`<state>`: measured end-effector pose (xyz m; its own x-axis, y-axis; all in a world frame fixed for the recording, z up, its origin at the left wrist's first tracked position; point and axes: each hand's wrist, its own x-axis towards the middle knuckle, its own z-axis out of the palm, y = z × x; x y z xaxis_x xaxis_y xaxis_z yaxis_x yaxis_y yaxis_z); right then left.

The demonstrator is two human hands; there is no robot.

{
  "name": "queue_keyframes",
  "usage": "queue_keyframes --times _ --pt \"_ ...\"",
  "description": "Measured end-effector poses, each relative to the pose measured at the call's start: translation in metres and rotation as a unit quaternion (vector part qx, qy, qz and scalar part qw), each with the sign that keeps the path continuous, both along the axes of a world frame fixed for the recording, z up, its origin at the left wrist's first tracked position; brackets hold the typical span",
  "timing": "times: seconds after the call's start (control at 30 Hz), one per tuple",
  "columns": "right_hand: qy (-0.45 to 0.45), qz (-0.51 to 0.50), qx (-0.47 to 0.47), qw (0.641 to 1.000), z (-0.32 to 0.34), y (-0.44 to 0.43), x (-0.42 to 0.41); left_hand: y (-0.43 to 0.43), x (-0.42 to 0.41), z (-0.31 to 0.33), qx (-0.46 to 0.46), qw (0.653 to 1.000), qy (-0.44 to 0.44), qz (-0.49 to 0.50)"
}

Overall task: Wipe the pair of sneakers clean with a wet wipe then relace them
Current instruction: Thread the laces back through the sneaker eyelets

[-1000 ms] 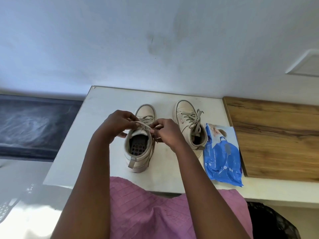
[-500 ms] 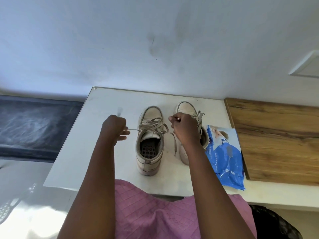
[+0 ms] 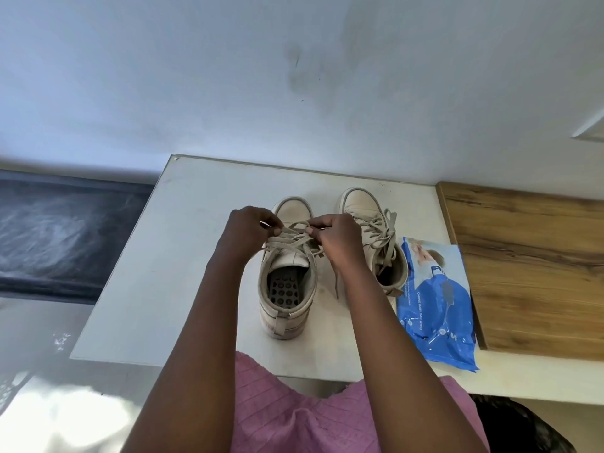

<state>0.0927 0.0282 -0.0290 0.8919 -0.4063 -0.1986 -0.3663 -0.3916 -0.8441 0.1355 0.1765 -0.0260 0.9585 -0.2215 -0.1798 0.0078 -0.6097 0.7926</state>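
**Step in hand (judged):** knotting the flat beige lace [image 3: 287,244] on the cream canvas high-top sneaker [image 3: 283,322] left of centre frame.

**To do it well:**
- Draw both strands with even tension.
- Seat the crossing low against the tongue.
- Do not drag the shoe across the white desk [image 3: 147,256].
- Gather the loose end trailing down the shoe's right flank before the knot closes.

**Hands:**
- Left hand [image 3: 250,227]: fingers curled, pinching a lace strand above the shoe's forefoot.
- Right hand [image 3: 340,238]: fingers curled likewise, pinching the opposite strand.
- The fingertips of the two hands nearly meet over the lacing. A loop may already be formed, but the fingers hide it.

**Location:**
- The sneaker being tied stands directly under the hands, with its heel toward the lower edge of the frame and its opening exposed.
- The second cream sneaker [image 3: 361,204] is laced, with its loops lying over the tongue. It stands just beside the first, to the right, partly behind the right wrist.
- Further right, a blue plastic pack of wet wipes [image 3: 438,305] lies flat near that shoe. It rests alongside the brown wooden board [image 3: 529,256] at the right of the frame.
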Motion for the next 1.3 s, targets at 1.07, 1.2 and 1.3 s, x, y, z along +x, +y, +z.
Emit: queue_keyframes --times 1.07,1.2,1.3 --pt "0.014 0.113 -0.076 0.991 0.011 -0.003 -0.009 0.009 0.0 0.005 0.045 0.994 0.001 -0.096" --pt "-0.001 0.122 -0.13 0.984 0.01 0.004 -0.011 0.007 -0.002 0.004 0.081 0.99 0.02 -0.117" --pt "-0.013 0.104 -0.117 0.988 0.006 0.005 -0.012 0.011 -0.003 0.004 0.043 0.992 0.023 -0.117"
